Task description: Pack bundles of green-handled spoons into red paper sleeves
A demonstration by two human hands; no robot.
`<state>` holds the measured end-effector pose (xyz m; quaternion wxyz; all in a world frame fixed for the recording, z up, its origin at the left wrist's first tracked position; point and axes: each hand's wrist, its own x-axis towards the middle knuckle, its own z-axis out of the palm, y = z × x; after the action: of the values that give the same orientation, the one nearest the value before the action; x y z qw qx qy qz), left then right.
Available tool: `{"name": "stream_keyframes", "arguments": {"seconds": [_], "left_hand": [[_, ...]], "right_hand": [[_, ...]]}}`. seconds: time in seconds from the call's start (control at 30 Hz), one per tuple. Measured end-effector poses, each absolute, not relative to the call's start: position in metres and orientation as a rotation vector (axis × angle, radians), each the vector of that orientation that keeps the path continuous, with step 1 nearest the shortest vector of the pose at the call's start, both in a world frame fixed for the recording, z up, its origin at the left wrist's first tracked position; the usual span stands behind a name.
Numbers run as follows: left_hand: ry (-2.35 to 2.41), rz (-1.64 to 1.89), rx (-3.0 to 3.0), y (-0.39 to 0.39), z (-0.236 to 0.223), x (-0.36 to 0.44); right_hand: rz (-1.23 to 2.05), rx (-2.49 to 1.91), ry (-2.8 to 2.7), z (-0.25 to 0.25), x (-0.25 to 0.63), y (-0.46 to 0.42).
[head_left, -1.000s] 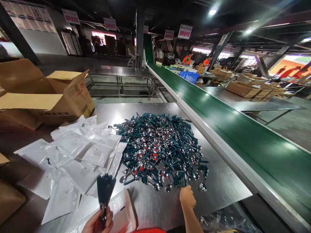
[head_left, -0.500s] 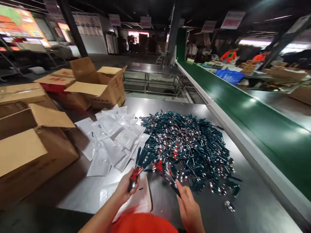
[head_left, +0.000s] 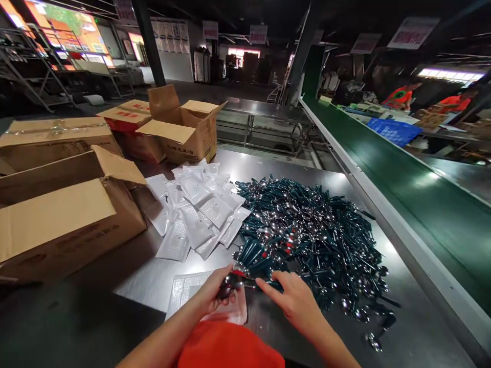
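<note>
The left hand (head_left: pixel 215 292) wraps its fingers round a bunch of spoons (head_left: pixel 253 254), hiding part of it. The right hand (head_left: pixel 296 297) pinches one spoon (head_left: pixel 250 282), its end hard to see, closer to the bunch than before. The spoon pile (head_left: pixel 318 225) lies at two o'clock.

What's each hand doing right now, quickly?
Left hand: closed around a bunch of spoons, dark handles fanned outward.
Right hand: closed, fingers pinching a single spoon by its dark handle.

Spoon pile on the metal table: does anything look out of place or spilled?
A few spoons straggle from the near right of the pile, away from its dense middle, looking untidy. Nothing else stands out.
</note>
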<state>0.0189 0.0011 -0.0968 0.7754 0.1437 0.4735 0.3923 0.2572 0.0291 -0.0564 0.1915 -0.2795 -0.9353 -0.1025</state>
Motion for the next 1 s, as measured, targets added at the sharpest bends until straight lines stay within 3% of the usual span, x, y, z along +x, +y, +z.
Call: {"name": "stream_keyframes", "arguments": {"seconds": [0.33,0.63,1.0], "left_hand": [[0.936,0.832,0.344,-0.004,-0.085,0.020],[0.939,0.801,0.404,-0.005,-0.091,0.027],[1.015,0.964,0.463,-0.004,-0.092,0.028]], "right_hand": [[-0.399,-0.715,-2.693,-0.038,0.254,0.035],[-0.209,-0.582,-2.878,-0.026,0.234,0.028],[-0.269,-0.506,-2.630,-0.032,0.221,0.032]]}}
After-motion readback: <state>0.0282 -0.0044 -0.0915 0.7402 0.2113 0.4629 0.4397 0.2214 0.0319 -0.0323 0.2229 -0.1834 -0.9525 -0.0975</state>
